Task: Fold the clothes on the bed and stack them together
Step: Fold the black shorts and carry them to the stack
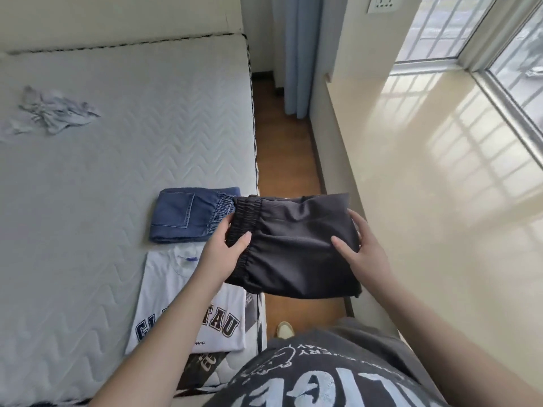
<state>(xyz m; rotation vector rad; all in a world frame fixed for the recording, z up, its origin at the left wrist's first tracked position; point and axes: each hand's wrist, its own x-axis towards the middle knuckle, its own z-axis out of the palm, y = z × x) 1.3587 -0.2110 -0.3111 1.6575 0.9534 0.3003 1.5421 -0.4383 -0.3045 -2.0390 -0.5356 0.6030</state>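
Observation:
Folded black shorts (pixel 293 245) with an elastic waistband hang in the air over the bed's right edge and the floor gap. My left hand (pixel 224 249) grips their waistband side, thumb on top. My right hand (pixel 360 251) holds the opposite side, thumb on top and fingers round the edge. On the mattress (pixel 102 186) lie folded blue denim shorts (pixel 191 214) and, nearer me, a folded white T-shirt (pixel 188 304) with dark lettering. A crumpled pale garment (pixel 53 114) lies unfolded at the far left of the bed.
A narrow strip of wooden floor (pixel 285 148) runs between the bed and a glossy cream window ledge (pixel 440 171) on the right. A blue curtain (pixel 296 54) hangs at the far end. My shoe (pixel 284 330) shows on the floor.

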